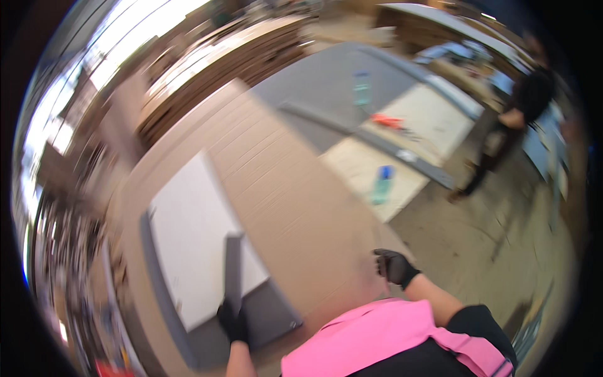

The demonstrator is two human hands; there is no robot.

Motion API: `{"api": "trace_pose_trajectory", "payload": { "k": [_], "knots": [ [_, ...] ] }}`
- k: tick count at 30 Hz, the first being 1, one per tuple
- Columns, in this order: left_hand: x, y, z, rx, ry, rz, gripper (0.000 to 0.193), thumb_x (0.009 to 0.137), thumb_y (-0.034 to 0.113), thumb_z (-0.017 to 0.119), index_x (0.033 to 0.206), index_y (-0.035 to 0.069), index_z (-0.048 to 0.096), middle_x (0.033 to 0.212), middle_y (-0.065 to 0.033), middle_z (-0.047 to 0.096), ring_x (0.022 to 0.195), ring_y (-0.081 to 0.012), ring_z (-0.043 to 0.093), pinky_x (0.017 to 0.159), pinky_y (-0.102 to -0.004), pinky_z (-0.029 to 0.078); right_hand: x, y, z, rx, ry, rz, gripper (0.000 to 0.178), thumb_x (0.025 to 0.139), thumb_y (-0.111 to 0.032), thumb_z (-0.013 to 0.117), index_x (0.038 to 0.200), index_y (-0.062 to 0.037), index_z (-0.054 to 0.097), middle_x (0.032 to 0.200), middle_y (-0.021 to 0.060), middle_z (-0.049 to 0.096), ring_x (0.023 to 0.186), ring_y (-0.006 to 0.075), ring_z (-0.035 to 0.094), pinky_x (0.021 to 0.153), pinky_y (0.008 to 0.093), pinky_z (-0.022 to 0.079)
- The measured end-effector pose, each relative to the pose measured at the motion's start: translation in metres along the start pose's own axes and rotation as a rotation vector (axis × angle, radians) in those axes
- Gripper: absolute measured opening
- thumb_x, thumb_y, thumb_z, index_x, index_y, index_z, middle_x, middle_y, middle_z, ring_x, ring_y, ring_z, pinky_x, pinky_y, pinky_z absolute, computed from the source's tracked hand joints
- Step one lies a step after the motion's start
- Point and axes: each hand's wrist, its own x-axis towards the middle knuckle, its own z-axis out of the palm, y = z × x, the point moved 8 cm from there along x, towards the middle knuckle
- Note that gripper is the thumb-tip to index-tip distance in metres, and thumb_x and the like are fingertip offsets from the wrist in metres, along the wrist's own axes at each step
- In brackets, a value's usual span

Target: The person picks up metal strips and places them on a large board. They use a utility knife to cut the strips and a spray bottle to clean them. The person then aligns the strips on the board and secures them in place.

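My left hand (233,322), in a black glove, is closed on the lower end of a narrow grey strip (233,267). The strip lies over a white panel (191,220), which rests on a larger grey upholstered-looking panel (270,314). Under these is a big brown cardboard sheet (282,188). By the sheet's right edge is my right hand (397,268), also black-gloved, with curled fingers; blur hides what they hold, if anything.
Beyond the cardboard are a grey surface (314,78), a long grey bar (402,154), two bottles with blue caps (382,185) (362,91) and an orange-red item (387,121). Stacked boards (232,53) stand far left. A person in dark clothes (531,94) stands at right.
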Motion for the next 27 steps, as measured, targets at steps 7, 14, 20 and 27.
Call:
{"api": "trace_pose_trajectory", "payload": {
  "k": [7,14,20,27],
  "knots": [
    [-0.005,0.029,-0.026,0.1,0.209,0.108,0.064,0.079,0.039,0.07,0.135,0.013,0.053,0.12,-0.0196,0.054,0.106,-0.038,0.054,0.09,-0.049,0.046,0.034,-0.018,0.106,-0.682,0.032,-0.019,0.03,0.095,-0.029,0.057,0.107,-0.003,0.065,0.076,0.0031,0.059,0.065,0.0131,0.055,0.06,0.0263,0.046],
    [-0.001,0.031,-0.04,-0.022,0.144,0.032,0.064,0.076,0.038,0.073,0.133,0.014,0.056,0.117,-0.0177,0.054,0.104,-0.0358,0.054,0.089,-0.047,0.046,0.156,0.043,0.28,-1.393,-0.257,-0.32,0.033,0.089,-0.02,0.059,0.115,-0.0009,0.065,0.081,0.0088,0.066,0.072,0.0154,0.061,0.066,0.0306,0.049],
    [0.001,0.024,-0.037,-0.069,0.076,-0.039,0.062,0.076,0.039,0.072,0.13,0.012,0.059,0.118,-0.0171,0.053,0.107,-0.0344,0.052,0.092,-0.0462,0.044,0.207,0.078,0.385,-2.051,-0.196,-0.89,0.031,0.094,-0.023,0.054,0.123,-0.0247,0.065,0.091,0.0108,0.066,0.084,0.0312,0.066,0.075,0.0432,0.051],
    [0.002,0.024,-0.037,-0.047,0.075,-0.016,0.066,0.079,0.041,0.069,0.138,0.015,0.052,0.121,-0.018,0.05,0.108,-0.0361,0.05,0.09,-0.048,0.043,0.236,0.09,0.406,-2.21,-0.34,-1.024,0.032,0.092,-0.014,0.055,0.12,-0.0251,0.068,0.086,0.0076,0.065,0.074,0.0272,0.065,0.069,0.0411,0.05]
  ]
}}
